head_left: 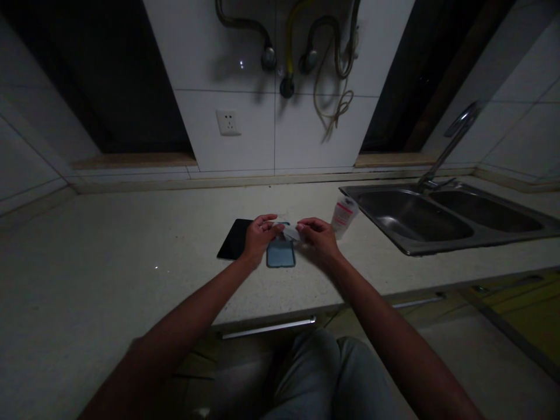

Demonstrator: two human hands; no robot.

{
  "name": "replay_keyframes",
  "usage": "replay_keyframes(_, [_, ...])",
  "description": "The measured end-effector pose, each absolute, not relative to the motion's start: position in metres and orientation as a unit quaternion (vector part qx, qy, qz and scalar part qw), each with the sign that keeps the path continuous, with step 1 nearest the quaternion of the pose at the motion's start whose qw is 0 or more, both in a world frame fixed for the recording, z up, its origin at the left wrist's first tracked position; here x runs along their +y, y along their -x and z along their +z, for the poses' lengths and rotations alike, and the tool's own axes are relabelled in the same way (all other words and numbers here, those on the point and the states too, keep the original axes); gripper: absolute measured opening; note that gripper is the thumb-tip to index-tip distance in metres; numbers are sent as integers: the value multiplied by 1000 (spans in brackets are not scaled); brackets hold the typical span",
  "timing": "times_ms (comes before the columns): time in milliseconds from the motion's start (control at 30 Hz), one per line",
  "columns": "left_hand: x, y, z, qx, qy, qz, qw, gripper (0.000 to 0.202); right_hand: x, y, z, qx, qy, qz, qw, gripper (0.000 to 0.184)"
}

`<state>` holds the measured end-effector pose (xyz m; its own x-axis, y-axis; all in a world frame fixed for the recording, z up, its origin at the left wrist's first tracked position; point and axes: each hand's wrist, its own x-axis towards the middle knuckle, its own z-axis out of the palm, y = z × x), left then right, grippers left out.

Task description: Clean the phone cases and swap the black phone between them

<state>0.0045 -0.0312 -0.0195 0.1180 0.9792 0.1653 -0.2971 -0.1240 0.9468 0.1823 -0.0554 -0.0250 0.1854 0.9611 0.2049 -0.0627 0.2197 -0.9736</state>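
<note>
A small white piece, like a folded wipe or tissue, is held between my two hands; its exact kind is hard to make out in the dim light. My left hand pinches its left end with thumb and fingers. At the other end, my right hand grips it between thumb and fingertips. Right below lies a blue phone case, its upper part covered by the hands. A dark flat tablet or phone rests on the counter, partly behind my left hand. Close to my right hand stands a clear cup with red print.
The pale countertop runs along a tiled wall with a socket. To the right is a steel double sink with a faucet. Hoses hang above. A drawer handle lies under the counter's front edge.
</note>
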Motion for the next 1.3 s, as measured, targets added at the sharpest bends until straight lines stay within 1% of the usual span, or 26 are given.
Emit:
replay_keyframes(100, [-31, -3, -17, 357, -492, 565, 558, 55, -53, -183, -29, -502, 477, 399, 601, 39])
replay_keyframes(200, [-32, -2, -15, 361, -496, 559, 558, 54, -50, -184, -35, -527, 486, 382, 583, 47])
replay_keyframes(300, [-34, -2, -12, 326, -480, 548, 602, 50, -48, -184, -38, -531, 491, 392, 568, 54])
replay_keyframes(367, [-35, -1, -10, 296, -460, 537, 642, 48, -50, -183, -37, -524, 486, 416, 562, 57])
replay_keyframes(467, [-38, 0, -7, 274, -434, 516, 686, 47, -56, -180, -34, -525, 457, 486, 529, 60])
replay_keyframes(567, [-40, 0, -5, 277, -430, 498, 700, 47, -61, -177, -32, -519, 414, 554, 502, 60])
replay_keyframes(667, [-40, -1, -6, 287, -428, 493, 701, 48, -61, -178, -30, -492, 393, 592, 503, 61])
replay_keyframes(733, [-38, -2, -7, 295, -420, 500, 697, 47, -60, -180, -28, -468, 390, 604, 513, 60])
replay_keyframes(867, [-35, -3, -10, 306, -413, 508, 691, 45, -60, -184, -23, -449, 385, 602, 537, 50])
replay_keyframes(1000, [-35, -4, -11, 282, -393, 501, 717, 40, -61, -185, -18, -440, 382, 584, 565, 42])
replay_keyframes(1133, [-34, -2, -12, 246, -380, 449, 770, 38, -62, -186, -17, -454, 367, 572, 576, 40])
replay_keyframes(1300, [-35, 6, -15, 266, -428, 335, 796, 40, -61, -187, -20, -463, 349, 574, 578, 40])
